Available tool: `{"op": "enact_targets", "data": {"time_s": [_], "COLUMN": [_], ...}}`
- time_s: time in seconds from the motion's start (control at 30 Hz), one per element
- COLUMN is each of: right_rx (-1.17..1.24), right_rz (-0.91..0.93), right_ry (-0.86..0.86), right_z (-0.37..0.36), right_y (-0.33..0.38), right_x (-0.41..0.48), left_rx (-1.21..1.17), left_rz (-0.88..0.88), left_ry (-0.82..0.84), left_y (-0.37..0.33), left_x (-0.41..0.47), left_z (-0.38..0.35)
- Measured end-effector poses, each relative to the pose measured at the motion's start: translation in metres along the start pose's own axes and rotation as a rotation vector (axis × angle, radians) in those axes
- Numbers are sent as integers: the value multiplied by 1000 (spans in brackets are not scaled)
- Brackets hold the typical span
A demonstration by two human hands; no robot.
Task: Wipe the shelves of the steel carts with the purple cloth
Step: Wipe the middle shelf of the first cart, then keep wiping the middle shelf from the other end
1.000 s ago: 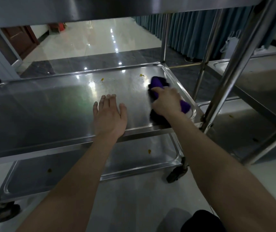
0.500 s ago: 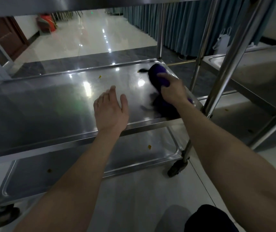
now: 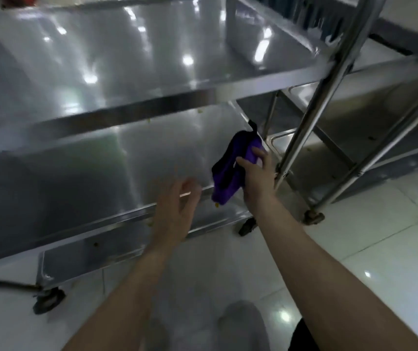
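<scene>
Purple cloth [image 3: 224, 188]: gripped by right hand [image 3: 258, 176], draped over the shelf [image 3: 88, 178] rim, long axis running away from the wrist; left hand [image 3: 177, 203] empty, fingers loosely spread, just left of it.

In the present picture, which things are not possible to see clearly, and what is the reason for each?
Head view only.
1. Left hand: smeared by motion blur; contact with the middle shelf cannot be told.
2. Bottom shelf: mostly hidden under the middle shelf.
3. Yellow speck below the purple cloth: too small to identify.
4. Second cart: cut off by the right edge.
</scene>
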State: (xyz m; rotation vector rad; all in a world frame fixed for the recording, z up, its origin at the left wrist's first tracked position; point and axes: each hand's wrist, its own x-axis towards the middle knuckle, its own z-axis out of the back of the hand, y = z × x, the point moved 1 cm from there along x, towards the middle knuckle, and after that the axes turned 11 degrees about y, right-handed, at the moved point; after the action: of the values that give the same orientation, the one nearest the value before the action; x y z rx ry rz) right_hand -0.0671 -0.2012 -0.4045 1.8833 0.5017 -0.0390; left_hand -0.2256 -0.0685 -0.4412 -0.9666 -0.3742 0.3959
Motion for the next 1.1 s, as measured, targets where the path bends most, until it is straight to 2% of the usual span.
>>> {"op": "enact_targets", "data": {"time_s": [0.07,0.13,0.27,0.4,0.47,0.53,0.6,0.7,0.77,0.9,1.0,1.1], "right_rx": [145,273,359,159,-272,-855,-1155,-1245,-1329,-1439,-1483,-1414], "right_rz": [-158,-241,-404,-551,-600,-491,-290,-40,63,34,53,75], "right_ry": [-80,-132,-140,-4,143,291,385,568,687,877,905,895], "right_z": [-1,-6,-20,-38,-42,-45,-60,-104,-140,-216,-271,-320], "right_y": [15,34,80,123,139,148,156,157,149,127,105,81], "right_x": [-42,-82,-155,-221,-250,-277,-304,-344,-369,-413,-445,-470], "left_rx": [-45,-46,124,190,230,244,253,304,349,361,282,198], "left_rz": [85,93,76,106,97,117,143,143,119,151,237,368], "left_ry": [126,204,236,204,190,190,208,311,372,372,369,459], "left_y": [-38,-83,-168,-220,-235,-243,-245,-236,-224,-194,-168,-137], "left_x": [-30,-54,-89,-120,-134,-147,-167,-200,-224,-263,-290,-306], "left_z": [18,38,81,137,166,193,220,264,299,380,451,520]}}
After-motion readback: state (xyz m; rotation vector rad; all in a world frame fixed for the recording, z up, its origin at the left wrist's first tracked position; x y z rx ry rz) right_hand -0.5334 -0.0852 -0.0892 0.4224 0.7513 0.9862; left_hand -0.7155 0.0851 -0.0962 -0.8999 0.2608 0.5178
